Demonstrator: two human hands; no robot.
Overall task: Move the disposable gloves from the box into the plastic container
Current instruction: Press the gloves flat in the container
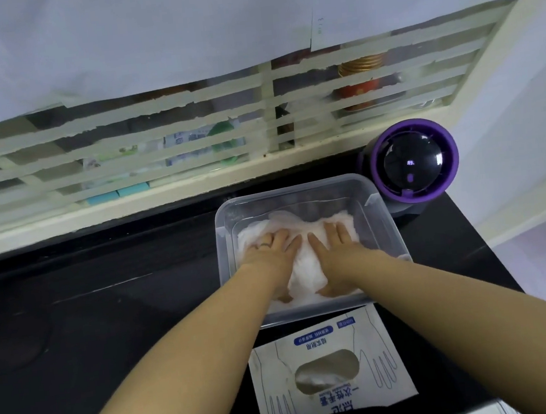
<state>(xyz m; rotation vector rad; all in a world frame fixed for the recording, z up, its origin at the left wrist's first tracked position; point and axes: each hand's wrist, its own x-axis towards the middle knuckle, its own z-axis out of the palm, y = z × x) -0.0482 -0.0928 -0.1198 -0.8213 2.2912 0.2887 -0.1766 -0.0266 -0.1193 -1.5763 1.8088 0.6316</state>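
Both hands are laid flat inside a clear plastic container (383, 219) that is set on a black desk (107, 306). The left hand (271, 250) and the right hand (335, 244) are placed side by side, palms down, with the fingers held straight and pointed away from the body. Nothing is gripped by either. They are pressed onto a crumpled heap of white disposable gloves (304, 270), and a narrow strip of the heap is left showing between the two thumbs. A ring (264, 245) is worn on one finger of the left hand. The heap is spread over most of the container's floor, mainly toward its left and near sides.

Just in front of the container, on the side nearer the body, a flat white box (371, 341) printed with blue hand outlines is laid on the desk. Through its oval opening (325, 370) some thin whitish film can be seen inside.

A round purple-rimmed device with a dark dome (411, 163) is stood just beyond the container's far right corner. Behind the desk, a glazed panel (191, 138) crossed with strips of pale tape is seen, its upper part covered by white sheets (181, 32).
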